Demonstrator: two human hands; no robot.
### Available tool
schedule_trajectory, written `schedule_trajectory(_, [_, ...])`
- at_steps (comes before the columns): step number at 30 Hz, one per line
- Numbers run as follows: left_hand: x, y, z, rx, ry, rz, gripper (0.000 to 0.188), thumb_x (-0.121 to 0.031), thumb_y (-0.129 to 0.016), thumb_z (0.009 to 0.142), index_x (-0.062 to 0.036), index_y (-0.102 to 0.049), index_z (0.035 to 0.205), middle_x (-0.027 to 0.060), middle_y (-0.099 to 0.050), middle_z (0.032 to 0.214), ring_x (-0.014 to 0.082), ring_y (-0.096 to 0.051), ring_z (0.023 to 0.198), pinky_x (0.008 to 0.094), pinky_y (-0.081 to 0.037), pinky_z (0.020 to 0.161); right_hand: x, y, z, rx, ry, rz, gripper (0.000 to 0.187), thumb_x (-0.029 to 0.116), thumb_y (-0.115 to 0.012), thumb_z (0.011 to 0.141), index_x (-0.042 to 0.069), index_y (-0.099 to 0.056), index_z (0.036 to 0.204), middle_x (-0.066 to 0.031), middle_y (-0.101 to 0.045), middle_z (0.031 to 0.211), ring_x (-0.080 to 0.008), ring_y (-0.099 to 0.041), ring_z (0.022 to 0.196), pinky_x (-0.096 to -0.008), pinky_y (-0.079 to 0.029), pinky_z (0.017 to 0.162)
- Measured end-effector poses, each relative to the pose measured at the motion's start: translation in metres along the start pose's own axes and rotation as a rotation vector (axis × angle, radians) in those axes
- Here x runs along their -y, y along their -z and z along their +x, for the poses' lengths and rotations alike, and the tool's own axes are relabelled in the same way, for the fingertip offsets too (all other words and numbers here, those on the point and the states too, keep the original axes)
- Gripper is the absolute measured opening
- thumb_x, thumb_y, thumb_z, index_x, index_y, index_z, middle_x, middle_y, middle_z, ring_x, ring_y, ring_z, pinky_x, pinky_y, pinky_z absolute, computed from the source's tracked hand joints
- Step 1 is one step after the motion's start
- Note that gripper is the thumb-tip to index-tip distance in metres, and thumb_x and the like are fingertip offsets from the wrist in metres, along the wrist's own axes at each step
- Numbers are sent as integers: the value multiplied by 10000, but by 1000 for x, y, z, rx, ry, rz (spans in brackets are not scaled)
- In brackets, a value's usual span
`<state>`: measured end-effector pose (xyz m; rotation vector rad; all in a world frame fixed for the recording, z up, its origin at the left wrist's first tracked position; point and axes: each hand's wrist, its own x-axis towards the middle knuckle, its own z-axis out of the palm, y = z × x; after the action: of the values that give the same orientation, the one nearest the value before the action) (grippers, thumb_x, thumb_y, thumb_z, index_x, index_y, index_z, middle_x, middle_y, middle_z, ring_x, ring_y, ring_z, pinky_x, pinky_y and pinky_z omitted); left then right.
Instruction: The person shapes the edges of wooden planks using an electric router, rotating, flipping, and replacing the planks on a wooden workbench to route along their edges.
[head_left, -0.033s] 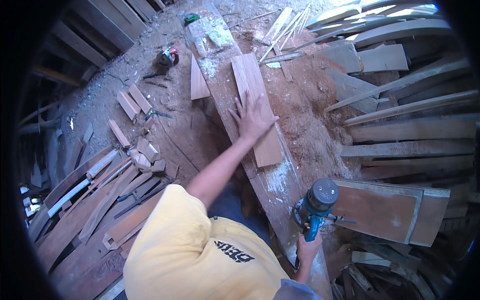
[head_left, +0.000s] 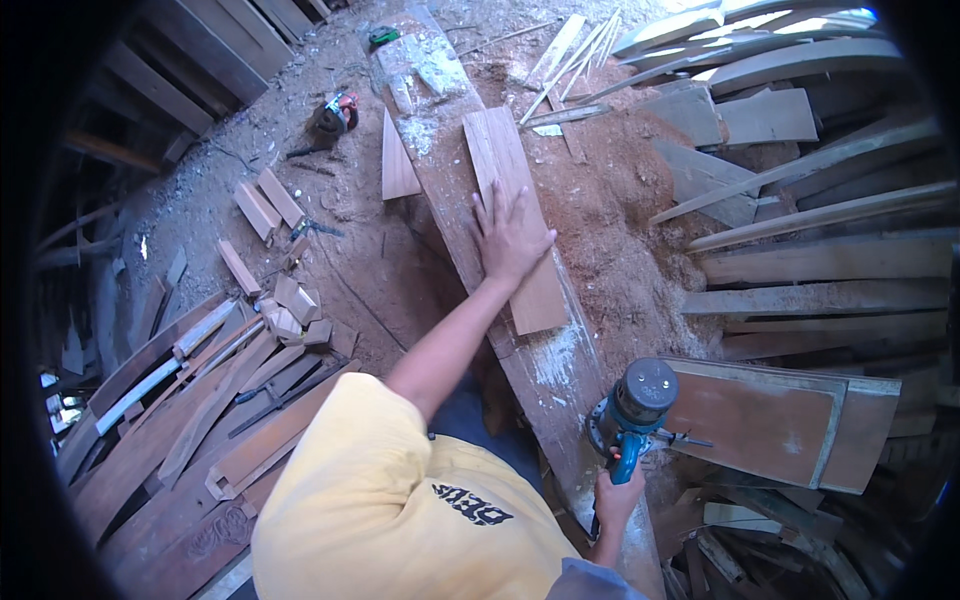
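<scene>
My left hand (head_left: 508, 240) lies on a flat, light reddish wooden board (head_left: 538, 300), its fingers spread across the face and the thumb at the right edge. The board rests lengthwise on a long, dusty plank bench (head_left: 500, 340). At the near end of this bench my right hand (head_left: 618, 498) is closed round the teal handle of a router (head_left: 645, 390) with a black, round motor housing. The router stands on the bench, apart from the board; its bit is hidden.
Curved wooden pieces (head_left: 790, 300) line the right side. A framed panel (head_left: 770, 415) lies beside the router. Left are stacked planks (head_left: 220, 400), small blocks (head_left: 290, 305) and a red-and-black power tool (head_left: 335, 115) on the ground. A green tool (head_left: 383, 37) sits at the bench's far end.
My left hand has shifted slightly to the right on the board, and its fingers look closer together. My right hand and the router stay in place.
</scene>
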<state>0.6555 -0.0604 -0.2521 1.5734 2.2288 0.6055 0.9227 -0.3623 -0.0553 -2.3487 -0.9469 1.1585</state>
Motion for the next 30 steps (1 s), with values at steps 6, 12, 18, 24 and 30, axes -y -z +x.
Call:
schedule_trajectory(6, [22,-3,94,-166,31,48,917,-568,-805,767,-244,-523,1578,195,-237,1740,514,-125,1595,577,-230,1302,-6,-15,13,39,-8,60,419,-16,-655,772,-16,-686,1189,-92,-713,1036,-176,-660,920,-335,-525,867])
schedule_trajectory(12, [43,-29,155,-130,61,48,973,-668,-772,776,-280,-466,1615,148,-199,1761,491,-92,1607,557,-247,1305,14,-14,46,78,31,133,405,0,-682,785,0,-689,1190,-51,-697,987,-132,-632,822,-313,-523,785])
schedule_trajectory(18, [75,-53,184,-110,132,-129,887,-674,-657,885,-308,-398,1650,97,-147,1784,457,-58,1624,588,-111,1317,60,-43,131,211,333,78,415,-1,-723,794,8,-683,1206,-39,-698,983,-102,-624,836,-294,-520,793])
schedule_trajectory(24, [142,-70,163,-282,-441,76,699,-587,-508,1001,-346,-378,1644,61,-180,1777,413,-158,1619,585,-163,1303,87,-99,235,333,658,178,394,-35,-692,856,-48,-636,1246,-8,-608,790,-65,-568,592,-234,-444,543])
schedule_trajectory(30, [131,-76,161,-212,-311,209,690,-540,-462,998,-218,-422,1607,280,-233,1708,486,-237,1572,607,-159,1292,90,-154,301,389,634,289,259,-4,-728,797,-1,-686,1053,-45,-675,824,-127,-627,704,-272,-514,692])
